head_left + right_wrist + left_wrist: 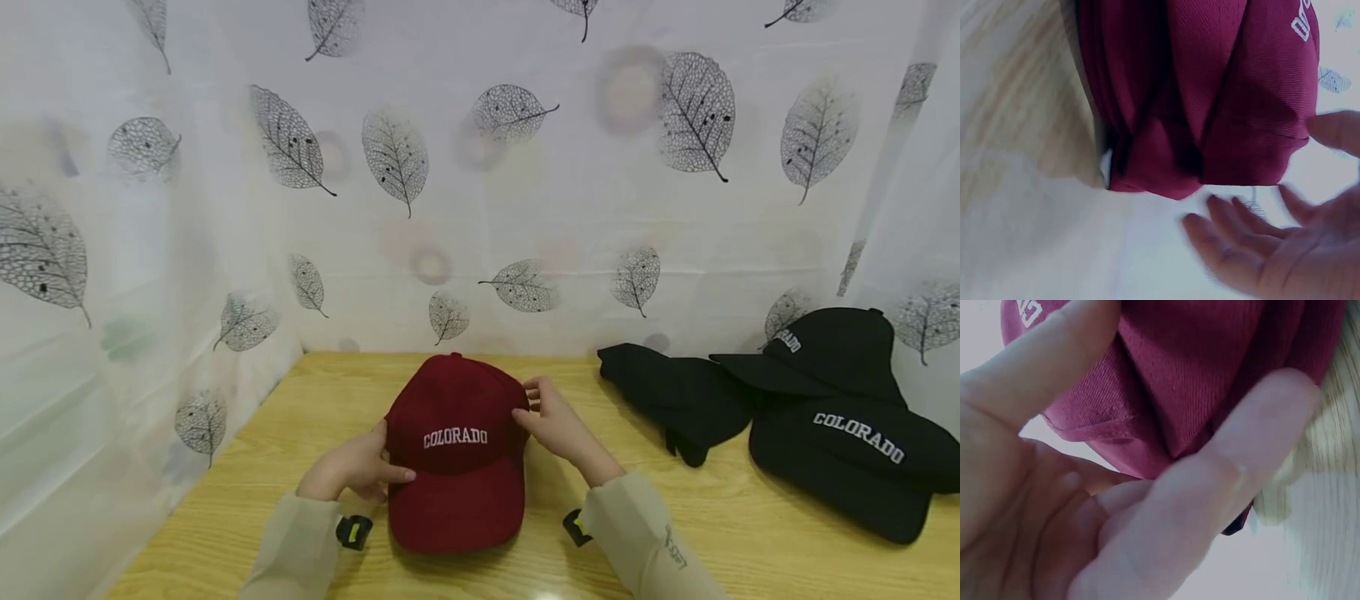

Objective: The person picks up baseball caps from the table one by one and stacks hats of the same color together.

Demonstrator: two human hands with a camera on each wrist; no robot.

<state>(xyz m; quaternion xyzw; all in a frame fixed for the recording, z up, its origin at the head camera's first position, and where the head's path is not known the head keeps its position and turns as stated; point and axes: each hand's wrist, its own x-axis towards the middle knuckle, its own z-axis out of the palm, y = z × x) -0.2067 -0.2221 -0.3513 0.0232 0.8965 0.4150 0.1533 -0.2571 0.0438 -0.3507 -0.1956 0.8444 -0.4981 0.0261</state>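
A dark red baseball cap (457, 408) with white "COLORADO" lettering stands on the table, its brim pointing down towards me. At its left side, my left hand (356, 467) holds the edge, thumb across the front near the brim and fingers along the side. In the left wrist view, the index finger (1254, 434) lies along folded red cloth. My right hand (555, 421) is at the crown's upper right. Its thumb (1335, 131) touches the cap's edge in the right wrist view, while the other fingers are spread apart from the cloth.
To the right lie several black caps: one folded (675, 400), one with its brim pointing left (840, 350), and one with "COLORADO" lettering (840, 475) in front. A light wooden table (300, 417) bears them. Behind hangs a white leaf-patterned curtain (480, 217).
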